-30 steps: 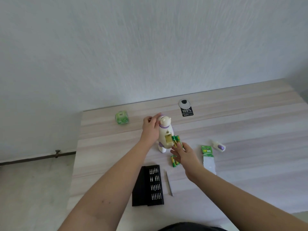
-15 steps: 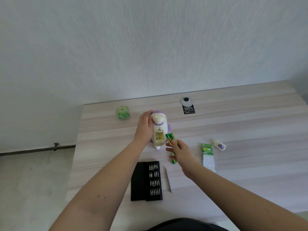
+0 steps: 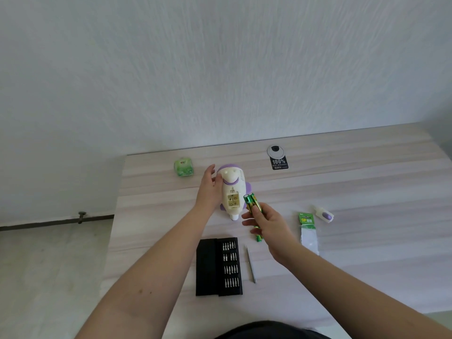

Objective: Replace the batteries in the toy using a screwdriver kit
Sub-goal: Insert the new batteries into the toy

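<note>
A white and purple toy (image 3: 233,189) lies tilted on the wooden table (image 3: 342,192), its open battery compartment facing me. My left hand (image 3: 209,189) grips the toy's left side. My right hand (image 3: 267,222) holds two green batteries (image 3: 253,203) just right of the compartment. More green batteries (image 3: 258,238) lie on the table under that hand. The black screwdriver kit (image 3: 219,265) lies open near me, with the thin screwdriver (image 3: 251,264) beside it on the right.
An opened green battery pack (image 3: 308,232) and the small white and purple battery cover (image 3: 323,214) lie to the right. A green tissue pack (image 3: 184,167) sits at the back left. A round cable grommet with a black tag (image 3: 277,156) is near the wall.
The toy has tipped back from upright, so its compartment now faces up toward me. My right hand has stayed beside it with the batteries.
</note>
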Action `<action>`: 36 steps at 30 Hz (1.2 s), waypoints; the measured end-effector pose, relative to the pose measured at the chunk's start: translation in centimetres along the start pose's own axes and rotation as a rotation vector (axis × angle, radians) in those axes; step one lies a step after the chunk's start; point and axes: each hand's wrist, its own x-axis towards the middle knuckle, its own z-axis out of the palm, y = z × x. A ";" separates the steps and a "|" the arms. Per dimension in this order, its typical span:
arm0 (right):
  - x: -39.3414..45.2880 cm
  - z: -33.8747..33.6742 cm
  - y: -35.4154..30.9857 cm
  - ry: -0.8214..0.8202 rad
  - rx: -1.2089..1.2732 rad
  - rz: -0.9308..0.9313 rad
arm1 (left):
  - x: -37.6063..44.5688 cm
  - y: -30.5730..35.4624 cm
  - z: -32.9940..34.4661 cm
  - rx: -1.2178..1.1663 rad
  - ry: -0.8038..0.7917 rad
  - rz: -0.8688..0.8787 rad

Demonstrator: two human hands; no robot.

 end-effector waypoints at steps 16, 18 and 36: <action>-3.3 4.5 -2.9 -0.208 0.112 -0.220 | -15.4 7.9 -8.8 0.002 -0.102 0.406; -4.0 5.2 -3.3 -0.244 0.098 -0.257 | -16.3 8.2 -9.4 0.006 -0.041 0.430; -7.9 7.7 -6.4 -0.189 -0.336 -0.569 | -18.1 8.1 -13.4 0.115 0.214 0.859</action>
